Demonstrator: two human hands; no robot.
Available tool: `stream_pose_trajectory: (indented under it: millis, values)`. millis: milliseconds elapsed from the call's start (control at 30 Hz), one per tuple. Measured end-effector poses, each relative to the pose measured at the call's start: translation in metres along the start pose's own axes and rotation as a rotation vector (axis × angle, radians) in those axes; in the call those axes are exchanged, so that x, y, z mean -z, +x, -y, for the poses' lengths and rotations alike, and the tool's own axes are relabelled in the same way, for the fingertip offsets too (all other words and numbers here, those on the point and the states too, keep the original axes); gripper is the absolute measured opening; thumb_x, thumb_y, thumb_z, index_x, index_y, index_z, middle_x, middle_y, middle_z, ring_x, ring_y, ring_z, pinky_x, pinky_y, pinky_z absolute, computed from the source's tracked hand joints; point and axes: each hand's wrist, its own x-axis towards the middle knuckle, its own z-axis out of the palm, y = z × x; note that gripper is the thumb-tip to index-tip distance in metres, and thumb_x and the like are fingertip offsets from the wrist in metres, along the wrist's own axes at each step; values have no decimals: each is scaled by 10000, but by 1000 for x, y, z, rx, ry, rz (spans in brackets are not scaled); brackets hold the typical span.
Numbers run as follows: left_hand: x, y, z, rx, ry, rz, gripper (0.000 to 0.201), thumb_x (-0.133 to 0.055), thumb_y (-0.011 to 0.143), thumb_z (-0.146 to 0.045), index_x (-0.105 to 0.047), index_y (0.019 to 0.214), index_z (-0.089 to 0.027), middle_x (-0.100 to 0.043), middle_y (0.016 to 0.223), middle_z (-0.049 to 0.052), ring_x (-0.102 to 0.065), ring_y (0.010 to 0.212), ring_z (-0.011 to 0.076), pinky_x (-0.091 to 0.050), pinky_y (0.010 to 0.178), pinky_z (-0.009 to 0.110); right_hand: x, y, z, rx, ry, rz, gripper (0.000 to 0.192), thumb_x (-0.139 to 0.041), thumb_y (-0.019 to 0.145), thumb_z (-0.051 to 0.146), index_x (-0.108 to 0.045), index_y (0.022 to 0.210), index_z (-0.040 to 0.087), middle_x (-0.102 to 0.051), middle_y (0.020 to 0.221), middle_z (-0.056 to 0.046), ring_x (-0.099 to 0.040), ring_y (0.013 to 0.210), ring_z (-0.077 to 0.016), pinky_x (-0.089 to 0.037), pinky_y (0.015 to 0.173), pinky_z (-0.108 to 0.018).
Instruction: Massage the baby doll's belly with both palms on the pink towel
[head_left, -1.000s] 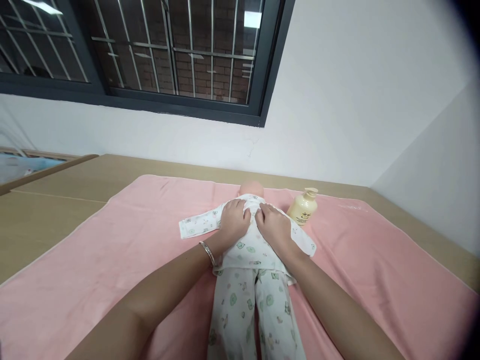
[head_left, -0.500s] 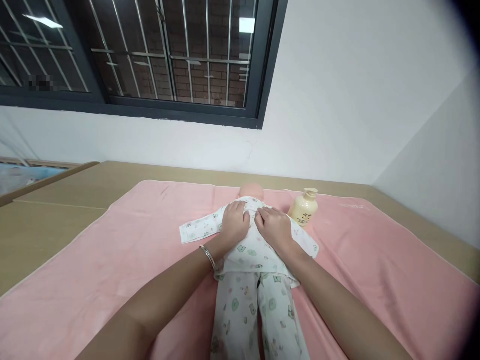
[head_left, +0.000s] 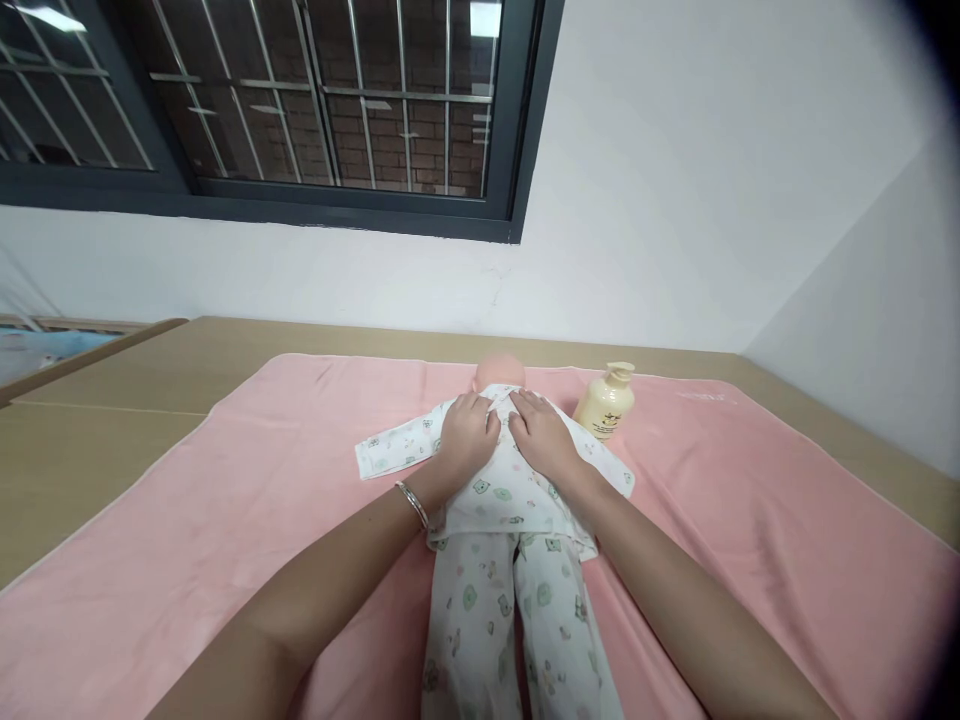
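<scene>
A baby doll with a bare, rounded head lies stretched out, its head toward the wall. It wears a white printed top and matching trousers; which side of the body faces up I cannot tell. My left hand rests on the upper torso, left of the middle, fingers pointing toward the head. My right hand lies flat on the other side of the torso, its fingers extended near the neckline. Neither hand grasps anything. A cream pump bottle stands just beyond the doll's right-hand sleeve.
Under the doll a pink blanket covers much of a wooden surface. A white wall rises behind, with a dark-framed, barred window at upper left. Something blue shows past the raised edge at far left.
My right hand has slid up the torso toward the neckline, and its fingers have straightened. The left hand stays nearly in place on the torso. The camera view has shifted slightly.
</scene>
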Motion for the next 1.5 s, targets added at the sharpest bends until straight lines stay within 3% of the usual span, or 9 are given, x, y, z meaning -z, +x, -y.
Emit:
stream_pose_trajectory:
  millis: [233, 567, 867, 1033, 1167, 1300, 1400, 1500]
  values:
    - [1, -2, -3, 14, 21, -43, 148, -466, 892, -186, -604, 840, -191, -634, 873, 80, -570, 888, 236, -482, 825, 378, 0, 0, 0, -27, 37, 14, 470, -297, 972, 265, -497, 1372, 122, -476, 1434, -122, -390, 1353, -230, -249, 1151, -398]
    - [3, 1, -4, 101, -89, 24, 277, -435, 903, -201, -602, 1117, -146, -665, 1108, 112, -578, 1080, 262, -449, 993, 421, 4, -3, 7, -85, -17, -10, 476, -322, 969, 282, -489, 1385, 123, -487, 1423, -128, -397, 1348, -241, -250, 1143, -383]
    - [-6, 3, 5, 103, -106, 77, 362, -417, 917, -251, -573, 1220, -129, -620, 1271, 132, -537, 1212, 268, -394, 1080, 446, 6, 2, 5, -91, -35, 103, 521, -288, 989, 321, -387, 1454, 109, -375, 1504, -141, -293, 1413, -284, -220, 1151, -444]
    - [-9, 6, 7, 112, -105, 132, 398, -431, 915, -281, -554, 1259, -125, -585, 1333, 139, -495, 1273, 273, -355, 1113, 475, 17, -7, 25, -111, -151, 137, 513, -291, 987, 297, -424, 1418, 53, -471, 1415, -208, -412, 1335, -303, -272, 1110, -454]
    - [-8, 7, 8, 107, -103, 134, 380, -454, 908, -266, -573, 1244, -134, -597, 1321, 125, -501, 1267, 264, -367, 1104, 455, 27, -18, 44, -83, -262, 163, 482, -347, 961, 243, -473, 1372, 24, -523, 1350, -239, -497, 1254, -321, -306, 1077, -442]
    - [-2, 5, 3, 70, -78, 96, 332, -448, 925, -257, -610, 1189, -139, -640, 1248, 109, -549, 1189, 250, -409, 1057, 415, 26, -17, 43, -79, -215, 137, 432, -319, 977, 235, -545, 1302, 62, -564, 1303, -228, -520, 1231, -309, -327, 1059, -436]
    - [5, 2, -4, 16, 44, 47, 263, -434, 929, -237, -679, 980, -153, -693, 1011, 107, -608, 1003, 243, -478, 904, 382, 19, -9, 29, -100, -124, 114, 464, -300, 999, 303, -495, 1355, 79, -514, 1372, -208, -444, 1315, -290, -308, 1086, -424]
    - [10, -2, -12, -35, 191, 12, 324, -421, 938, -241, -669, 743, -168, -659, 791, 99, -610, 845, 237, -474, 759, 360, 11, -1, 10, -68, -21, 127, 505, -312, 1003, 370, -425, 1415, 101, -401, 1481, -170, -324, 1403, -263, -245, 1137, -423]
